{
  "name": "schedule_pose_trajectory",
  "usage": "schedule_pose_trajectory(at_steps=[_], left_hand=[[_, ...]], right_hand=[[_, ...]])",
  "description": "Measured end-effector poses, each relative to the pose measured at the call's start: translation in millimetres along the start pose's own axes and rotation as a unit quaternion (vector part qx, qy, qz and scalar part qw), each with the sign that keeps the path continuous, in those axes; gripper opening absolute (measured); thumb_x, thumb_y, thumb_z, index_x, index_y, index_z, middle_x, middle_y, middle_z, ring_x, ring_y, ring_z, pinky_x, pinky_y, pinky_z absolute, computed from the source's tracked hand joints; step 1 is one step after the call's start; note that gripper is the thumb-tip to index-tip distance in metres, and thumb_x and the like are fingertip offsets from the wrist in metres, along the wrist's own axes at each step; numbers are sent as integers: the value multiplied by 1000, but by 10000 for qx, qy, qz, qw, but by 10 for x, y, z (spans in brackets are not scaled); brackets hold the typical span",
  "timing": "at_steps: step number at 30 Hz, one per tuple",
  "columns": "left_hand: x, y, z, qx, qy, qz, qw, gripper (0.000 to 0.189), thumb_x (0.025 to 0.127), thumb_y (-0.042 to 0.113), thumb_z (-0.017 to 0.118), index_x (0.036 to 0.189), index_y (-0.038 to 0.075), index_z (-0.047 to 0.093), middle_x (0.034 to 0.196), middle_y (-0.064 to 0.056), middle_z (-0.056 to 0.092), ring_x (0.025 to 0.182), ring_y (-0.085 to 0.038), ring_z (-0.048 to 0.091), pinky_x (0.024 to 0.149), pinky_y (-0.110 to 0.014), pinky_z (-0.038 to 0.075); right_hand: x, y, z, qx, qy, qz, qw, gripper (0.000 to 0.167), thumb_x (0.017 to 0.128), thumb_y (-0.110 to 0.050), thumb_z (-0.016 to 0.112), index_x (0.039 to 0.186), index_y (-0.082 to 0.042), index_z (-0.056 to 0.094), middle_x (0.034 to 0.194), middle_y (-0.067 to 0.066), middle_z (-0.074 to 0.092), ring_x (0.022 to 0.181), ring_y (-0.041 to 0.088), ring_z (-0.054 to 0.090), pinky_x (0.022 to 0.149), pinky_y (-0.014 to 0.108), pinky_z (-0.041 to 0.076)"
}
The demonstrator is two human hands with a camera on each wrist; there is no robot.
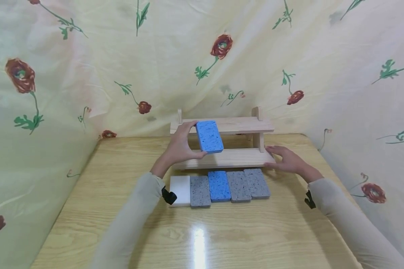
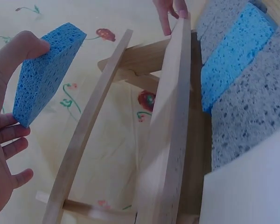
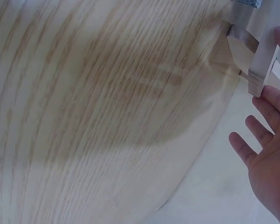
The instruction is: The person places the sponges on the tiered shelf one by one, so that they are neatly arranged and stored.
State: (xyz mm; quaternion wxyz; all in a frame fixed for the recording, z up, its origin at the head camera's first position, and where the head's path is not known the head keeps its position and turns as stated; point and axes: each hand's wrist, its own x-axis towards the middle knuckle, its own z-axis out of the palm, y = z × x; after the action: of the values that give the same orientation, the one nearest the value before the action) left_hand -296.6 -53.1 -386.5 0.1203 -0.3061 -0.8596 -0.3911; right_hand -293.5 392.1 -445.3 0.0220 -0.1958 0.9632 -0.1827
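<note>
My left hand [image 1: 181, 145] pinches a blue sponge [image 1: 210, 136] between thumb and fingers, in front of a two-tier wooden shelf rack [image 1: 233, 158]. In the left wrist view the sponge [image 2: 51, 70] is tilted and apart from the boards. At the lower board's right end, my right hand [image 1: 287, 160] grips the wood, thumb at the front edge and fingers behind. The right wrist view shows its index fingertip against the board's end, with the other fingers [image 3: 242, 148] spread. A row of sponges lies before the rack: white [image 1: 180, 191], grey [image 1: 200, 191], blue [image 1: 219, 186] and two more grey.
The wood-grain table [image 1: 121, 224] reaches back to a flowered cloth [image 1: 168, 56], which hangs behind and along both sides. The rack stands near the table's far edge. Light glares off the table's front.
</note>
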Motion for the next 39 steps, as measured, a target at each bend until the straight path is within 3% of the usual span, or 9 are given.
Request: schedule_pose_trajectory(at_steps=[9, 15, 20, 32, 39], left_hand=[[173, 107, 115, 132, -129, -273, 9995, 112, 69, 50, 89, 158, 14, 32, 154, -4, 45, 143, -26, 40, 117, -50, 39], [287, 170, 179, 324, -167, -246, 9990, 112, 70, 50, 89, 159, 14, 31, 155, -4, 45, 142, -25, 40, 116, -49, 39], [361, 239, 221, 511, -388, -236, 9977, 113, 73, 53, 86, 160, 13, 28, 159, -6, 40, 145, -25, 38, 118, -49, 38], [574, 405, 264, 984, -586, 60, 9934, 111, 74, 62, 81, 158, 9, 31, 156, -8, 42, 143, -25, 41, 118, -45, 39], [690, 468, 324, 778, -409, 174, 9960, 111, 71, 61, 84, 157, 13, 34, 157, -5, 44, 144, -23, 40, 119, -43, 36]], right_hand=[[2, -13, -6, -3, -20, -38, 10000, 81, 90, -41, 76, 148, 6, 46, 152, 30, 45, 142, 54, 37, 116, 67, 28], [13, -31, 0, -60, -6, -47, 10000, 82, 90, -44, 75, 148, 6, 46, 152, 30, 45, 142, 54, 37, 115, 68, 30], [-20, -57, -13, -139, -119, 75, 9998, 82, 92, -45, 72, 151, 3, 43, 156, 30, 41, 144, 53, 33, 116, 68, 27], [-26, -70, -13, -268, -190, 99, 9994, 82, 94, -47, 69, 153, 2, 40, 158, 29, 38, 146, 53, 32, 116, 67, 28], [-46, -53, 9, -219, -174, 123, 9995, 83, 94, -47, 69, 153, 3, 40, 158, 30, 38, 145, 54, 31, 116, 68, 27]])
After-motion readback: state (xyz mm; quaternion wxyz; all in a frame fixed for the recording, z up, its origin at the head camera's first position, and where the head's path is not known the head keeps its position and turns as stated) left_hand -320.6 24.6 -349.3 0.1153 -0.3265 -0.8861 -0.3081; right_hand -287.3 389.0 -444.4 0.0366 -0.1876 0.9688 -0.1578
